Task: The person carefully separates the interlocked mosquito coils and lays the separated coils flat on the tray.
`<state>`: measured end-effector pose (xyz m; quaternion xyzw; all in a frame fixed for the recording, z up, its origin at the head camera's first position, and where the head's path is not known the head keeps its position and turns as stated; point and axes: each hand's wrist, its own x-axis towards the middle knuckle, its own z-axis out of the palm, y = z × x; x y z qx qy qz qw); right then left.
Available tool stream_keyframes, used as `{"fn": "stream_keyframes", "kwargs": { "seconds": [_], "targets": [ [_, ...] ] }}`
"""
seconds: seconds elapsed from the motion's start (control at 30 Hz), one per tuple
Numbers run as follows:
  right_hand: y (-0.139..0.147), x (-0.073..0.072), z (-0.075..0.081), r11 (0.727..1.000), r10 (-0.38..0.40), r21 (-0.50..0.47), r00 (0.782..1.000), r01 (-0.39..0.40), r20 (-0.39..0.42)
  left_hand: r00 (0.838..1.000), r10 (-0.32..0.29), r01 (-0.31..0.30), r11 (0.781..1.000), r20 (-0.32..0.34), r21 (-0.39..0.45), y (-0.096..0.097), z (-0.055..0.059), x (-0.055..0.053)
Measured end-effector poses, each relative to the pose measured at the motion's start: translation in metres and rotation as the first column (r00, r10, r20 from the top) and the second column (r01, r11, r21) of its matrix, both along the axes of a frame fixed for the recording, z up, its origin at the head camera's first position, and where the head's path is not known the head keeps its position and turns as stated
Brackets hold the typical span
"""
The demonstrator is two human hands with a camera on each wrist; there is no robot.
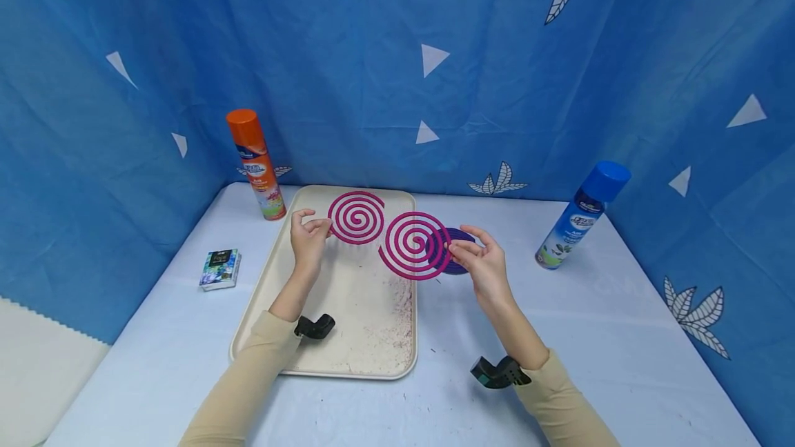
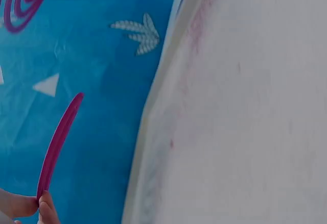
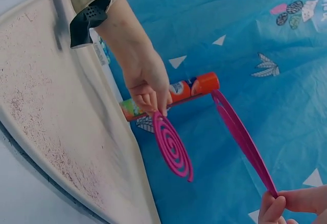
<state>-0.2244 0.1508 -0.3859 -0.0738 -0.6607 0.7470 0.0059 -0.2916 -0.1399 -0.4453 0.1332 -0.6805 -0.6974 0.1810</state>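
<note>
Two flat magenta spirals that look like mosquito coils are held up in the air. My left hand (image 1: pixel 308 241) pinches the left coil (image 1: pixel 357 218) by its outer edge, above the far part of a cream tray (image 1: pixel 323 368). The right coil (image 1: pixel 415 245) hangs near the tray's right edge, pinched at its rim by my right hand (image 1: pixel 481 264). In the right wrist view the left coil (image 3: pixel 173 150) shows its spiral, while the right coil (image 3: pixel 245 145) appears nearly edge-on. Behind the right hand, a dark purple coil stack (image 1: pixel 458 266) lies on the table, partly hidden.
An orange spray can (image 1: pixel 257 167) stands at the back left, a blue spray can (image 1: pixel 577 219) at the right. A small patterned box (image 1: pixel 220 269) lies left of the tray. Reddish crumbs dot the tray's right side. A blue curtain (image 1: pixel 348 74) hangs behind the table.
</note>
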Motion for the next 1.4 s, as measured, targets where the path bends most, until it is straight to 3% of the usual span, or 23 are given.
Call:
{"fn": "stream_keyframes", "kwargs": {
  "seconds": [0.17, 0.4, 0.67, 0.9, 1.07, 1.4],
  "targets": [
    [-0.003, -0.003, -0.005, 1.0, -0.001, -0.005, 1.0, 0.001, -0.005, 0.997, 0.075, -0.076, 0.995, 0.019, 0.06, -0.022, -0.015, -0.01],
    [-0.006, -0.007, -0.013, 1.0, -0.006, 0.017, 1.0, 0.006, 0.007, 0.985, 0.173, -0.173, 0.981, 0.012, 0.091, -0.038, -0.03, -0.01],
    [-0.011, -0.01, -0.022, 1.0, 0.008, 0.02, 1.0, -0.008, 0.019, 0.973, 0.228, -0.227, 0.973, 0.027, -0.038, -0.045, -0.043, -0.011],
    [-0.015, -0.016, -0.031, 0.999, -0.003, 0.053, 1.0, 0.001, 0.031, 0.963, 0.267, -0.261, 0.952, 0.017, -0.157, -0.044, -0.046, -0.009],
    [-0.024, -0.032, -0.038, 0.999, -0.012, 0.051, 1.0, 0.011, 0.028, 0.962, 0.274, -0.271, 0.947, -0.005, -0.173, -0.042, -0.043, -0.009],
    [-0.056, -0.084, -0.056, 0.997, -0.024, 0.071, 1.0, 0.023, 0.012, 0.961, 0.275, -0.276, 0.947, -0.03, -0.167, -0.035, -0.045, -0.012]
  ]
}}
